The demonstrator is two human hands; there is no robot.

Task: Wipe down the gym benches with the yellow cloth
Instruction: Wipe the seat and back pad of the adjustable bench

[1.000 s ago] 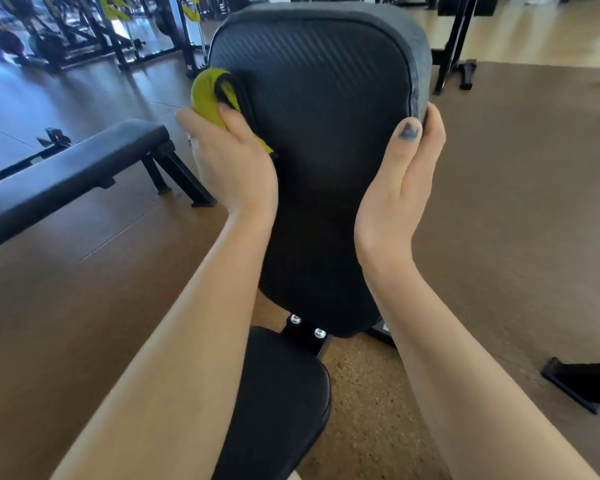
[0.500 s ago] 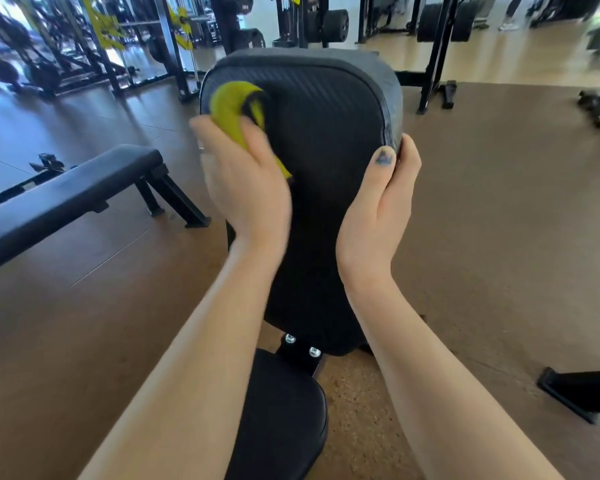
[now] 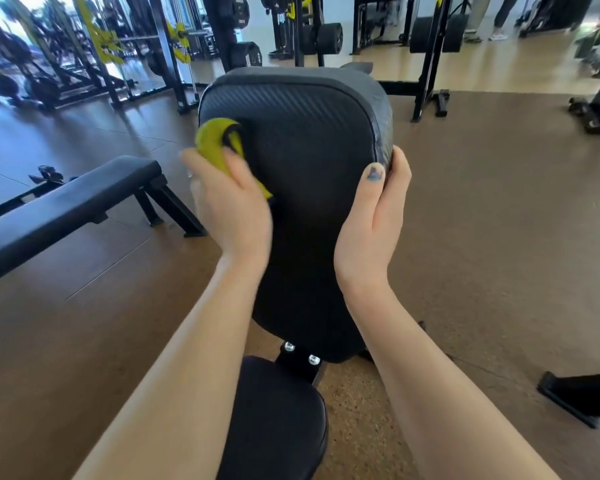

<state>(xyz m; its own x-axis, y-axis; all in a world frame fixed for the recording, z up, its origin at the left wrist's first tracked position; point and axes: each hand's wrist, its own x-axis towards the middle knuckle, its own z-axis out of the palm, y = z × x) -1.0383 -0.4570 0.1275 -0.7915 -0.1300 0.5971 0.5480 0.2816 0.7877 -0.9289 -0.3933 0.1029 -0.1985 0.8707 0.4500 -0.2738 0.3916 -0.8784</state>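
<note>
At about ten o'clock on the raised backrest pad (image 3: 302, 188), the left hand (image 3: 232, 209) clamps a bunched yellow cloth (image 3: 219, 143) against the pad's left edge, fingers curled round the wad; the hand is motion-blurred, so how much cloth lies flat on the vinyl cannot be read with confidence. At three o'clock the right hand (image 3: 374, 226) braces the opposite edge, thumb on the front face and fingers wrapped behind. Judged risks: a balled cloth presents only a small contact patch, so strokes may skip the pad's centre and lower half, and the wad could slip off the rounded corner. The pad is black, padded vinyl with a fine diagonal weave, rounded corners and a piped seam; the cloth looks soft and pliant. Below, at six o'clock, sits a smooth seat cushion (image 3: 278, 420) joined by a bolted bracket (image 3: 300, 355). A flat bench (image 3: 59, 209) stands at nine o'clock, its state uncertain.
</note>
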